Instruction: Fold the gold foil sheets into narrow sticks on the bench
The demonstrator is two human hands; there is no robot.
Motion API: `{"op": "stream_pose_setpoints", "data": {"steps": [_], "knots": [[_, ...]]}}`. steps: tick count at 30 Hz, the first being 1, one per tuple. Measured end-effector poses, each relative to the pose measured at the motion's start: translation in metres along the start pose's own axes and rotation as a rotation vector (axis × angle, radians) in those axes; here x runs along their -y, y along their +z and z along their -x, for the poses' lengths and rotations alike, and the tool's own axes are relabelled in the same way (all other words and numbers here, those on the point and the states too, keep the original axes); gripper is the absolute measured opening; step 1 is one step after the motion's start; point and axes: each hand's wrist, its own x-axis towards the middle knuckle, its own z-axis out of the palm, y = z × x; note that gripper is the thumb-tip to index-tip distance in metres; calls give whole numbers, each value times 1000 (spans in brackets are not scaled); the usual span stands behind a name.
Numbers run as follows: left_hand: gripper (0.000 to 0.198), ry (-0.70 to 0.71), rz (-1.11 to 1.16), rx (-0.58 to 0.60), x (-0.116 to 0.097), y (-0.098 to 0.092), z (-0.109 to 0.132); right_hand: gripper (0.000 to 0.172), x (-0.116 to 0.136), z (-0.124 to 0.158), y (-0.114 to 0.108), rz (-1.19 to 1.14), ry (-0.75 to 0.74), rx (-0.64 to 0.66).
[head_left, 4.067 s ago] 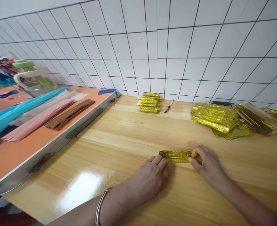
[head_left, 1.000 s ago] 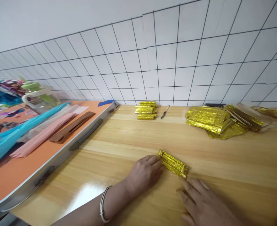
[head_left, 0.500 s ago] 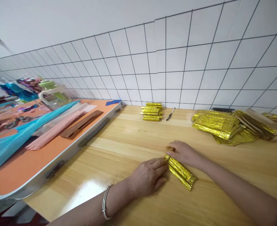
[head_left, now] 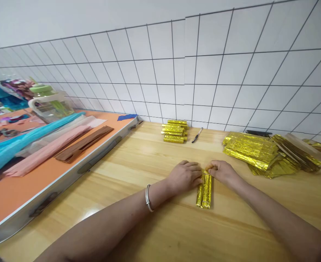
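A folded strip of shiny gold foil (head_left: 206, 191) lies on the wooden table, its length pointing toward me. My left hand (head_left: 184, 176) rests flat at its upper left edge, fingers stretched out, with a metal bangle on the wrist. At the strip's far right corner my right hand (head_left: 221, 171) pinches the foil between thumb and bent fingers. The far end of the strip is partly covered by both hands. A small stack of folded gold foil strips (head_left: 174, 131) sits by the wall, beside a pen (head_left: 197, 135).
A pile of flat gold foil sheets (head_left: 252, 147) lies at the right, with a black object (head_left: 258, 133) behind it. On the left, an orange-topped table (head_left: 2, 203) holds coloured crepe paper (head_left: 48, 151) and a green-lidded bottle (head_left: 42, 89). A white gridded wall (head_left: 160, 72) runs behind.
The foil strip has turned from slanting to nearly straight toward me. Both hands turned with it, and my right hand now pinches its far right corner. The view shifted slightly.
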Motion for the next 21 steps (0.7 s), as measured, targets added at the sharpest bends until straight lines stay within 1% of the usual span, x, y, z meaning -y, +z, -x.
{"op": "stream_pose_setpoints", "data": {"steps": [4, 8, 10, 12, 14, 16, 17, 18, 21], "knots": [[26, -1, -26, 12, 16, 10, -31, 18, -13, 9, -5, 32, 38, -81], [23, 111, -60, 60, 19, 8, -46, 19, -10, 29, 0, 64, 36, -104], [25, 170, -53, 99, 19, 7, -48, 19, -5, 40, 0, 107, -16, -92], [28, 195, -38, 121, 20, 7, -48, 22, -2, 50, -3, 193, -106, -89], [28, 198, -17, 123, 21, 9, -47, 26, -2, 55, -7, 283, -188, -166], [23, 179, 7, 111, 21, 12, -46, 30, -5, 57, -10, 330, -266, -266], [21, 160, 20, 103, 21, 14, -46, 33, -7, 57, -10, 340, -311, -290], [20, 135, 33, 96, 21, 16, -47, 36, -10, 57, -9, 346, -355, -283], [18, 58, 86, 73, 24, 19, -48, 44, -16, 56, -5, 398, -435, -169]]}}
